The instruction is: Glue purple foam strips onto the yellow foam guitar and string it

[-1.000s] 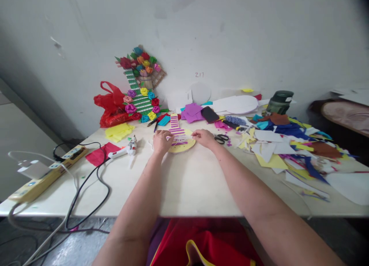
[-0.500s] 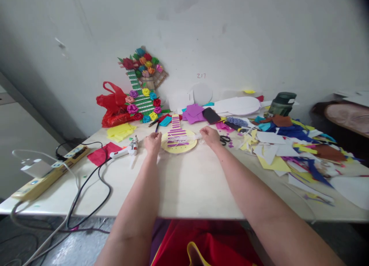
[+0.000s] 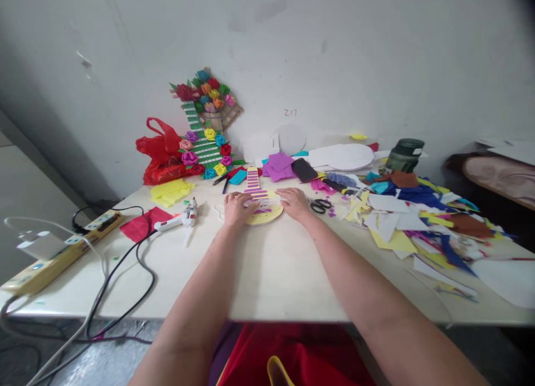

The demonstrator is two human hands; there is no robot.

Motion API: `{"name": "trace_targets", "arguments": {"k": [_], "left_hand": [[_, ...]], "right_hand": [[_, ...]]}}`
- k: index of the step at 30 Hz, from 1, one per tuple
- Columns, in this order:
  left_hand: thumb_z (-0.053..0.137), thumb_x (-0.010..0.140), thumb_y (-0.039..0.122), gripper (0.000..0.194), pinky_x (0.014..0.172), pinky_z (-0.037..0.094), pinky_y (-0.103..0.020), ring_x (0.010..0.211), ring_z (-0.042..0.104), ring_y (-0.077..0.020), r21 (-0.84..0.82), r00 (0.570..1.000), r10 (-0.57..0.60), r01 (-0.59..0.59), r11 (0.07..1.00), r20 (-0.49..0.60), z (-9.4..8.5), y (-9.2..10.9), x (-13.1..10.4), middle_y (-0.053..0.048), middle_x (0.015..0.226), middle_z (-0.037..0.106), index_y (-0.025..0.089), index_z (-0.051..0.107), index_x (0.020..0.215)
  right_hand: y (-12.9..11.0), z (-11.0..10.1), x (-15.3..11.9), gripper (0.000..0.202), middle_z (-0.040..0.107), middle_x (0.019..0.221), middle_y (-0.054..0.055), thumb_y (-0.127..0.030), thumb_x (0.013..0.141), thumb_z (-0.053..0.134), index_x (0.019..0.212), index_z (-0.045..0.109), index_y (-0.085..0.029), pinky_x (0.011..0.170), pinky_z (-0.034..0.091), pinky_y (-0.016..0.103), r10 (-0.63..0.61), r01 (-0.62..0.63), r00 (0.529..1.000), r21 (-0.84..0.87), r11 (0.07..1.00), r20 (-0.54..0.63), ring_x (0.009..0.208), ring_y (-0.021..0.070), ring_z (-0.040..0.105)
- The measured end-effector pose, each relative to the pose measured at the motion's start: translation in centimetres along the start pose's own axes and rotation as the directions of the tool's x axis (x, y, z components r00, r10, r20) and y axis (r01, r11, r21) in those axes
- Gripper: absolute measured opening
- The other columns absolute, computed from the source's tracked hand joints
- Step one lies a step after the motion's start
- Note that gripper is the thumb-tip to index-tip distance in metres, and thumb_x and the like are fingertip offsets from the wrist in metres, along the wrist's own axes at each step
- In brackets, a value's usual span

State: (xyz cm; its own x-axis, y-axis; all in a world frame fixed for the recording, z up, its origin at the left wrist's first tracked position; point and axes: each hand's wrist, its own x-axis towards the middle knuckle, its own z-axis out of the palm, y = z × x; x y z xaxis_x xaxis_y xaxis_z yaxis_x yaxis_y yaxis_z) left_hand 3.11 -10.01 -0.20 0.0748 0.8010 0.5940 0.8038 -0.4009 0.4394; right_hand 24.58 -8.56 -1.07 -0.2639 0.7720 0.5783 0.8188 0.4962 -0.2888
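Note:
A yellow guitar-shaped cutout (image 3: 265,214) with purple stripes lies flat on the table, its narrow neck pointing toward the wall. White thread crosses its round body, and a loose bit (image 3: 219,211) trails on the table at its left. My left hand (image 3: 239,208) rests over the left part of the body with fingers spread. On the right edge lies my right hand (image 3: 293,203), its fingers stretched out over the cutout. Both hands cover parts of the thread and stripes.
A glue gun (image 3: 171,222), a red cloth piece (image 3: 146,223) and a power strip (image 3: 62,266) with cables are at left. Scissors (image 3: 321,206) sit right of my right hand. Paper scraps (image 3: 393,238) and a bottle (image 3: 404,155) lie further right; a flowered guitar (image 3: 204,152) leans at the wall.
My hands have moved inward from either side of the cutout onto its body, and their pinched fingers have opened out. The view has shifted slightly.

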Motion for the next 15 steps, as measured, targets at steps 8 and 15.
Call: {"name": "trace_targets", "arguments": {"k": [8, 15], "left_hand": [[0.06, 0.068, 0.027, 0.007, 0.1, 0.022, -0.044, 0.101, 0.048, -0.0253, 0.046, 1.0, 0.006, -0.006, 0.999, 0.008, 1.0, -0.3, 0.2, -0.002, 0.095, 0.067, 0.026, 0.067, 0.068], [0.056, 0.07, 0.021, 0.009, 0.094, 0.033, -0.04, 0.089, 0.054, -0.0227, 0.019, 0.998, 0.044, -0.043, 0.999, -0.047, 1.2, -0.7, 0.4, -0.004, 0.088, 0.068, 0.023, 0.066, 0.071]], "right_hand": [[-0.3, -0.3, -0.4, 0.038, 0.06, 0.115, 0.005, -0.012, 0.068, 0.052, 0.102, 0.065, -0.021, 0.087, 0.033, 0.039, 0.119, -0.112, 0.992, -0.157, 0.981, 0.037, 0.103, 0.0246, 0.048], [-1.5, -0.3, -0.3, 0.019, 0.066, 0.093, 0.008, -0.018, 0.075, 0.05, 0.079, 0.069, -0.022, 0.071, 0.039, 0.032, 0.226, -0.223, 0.974, -0.174, 0.959, -0.003, 0.09, 0.023, 0.053]]}}
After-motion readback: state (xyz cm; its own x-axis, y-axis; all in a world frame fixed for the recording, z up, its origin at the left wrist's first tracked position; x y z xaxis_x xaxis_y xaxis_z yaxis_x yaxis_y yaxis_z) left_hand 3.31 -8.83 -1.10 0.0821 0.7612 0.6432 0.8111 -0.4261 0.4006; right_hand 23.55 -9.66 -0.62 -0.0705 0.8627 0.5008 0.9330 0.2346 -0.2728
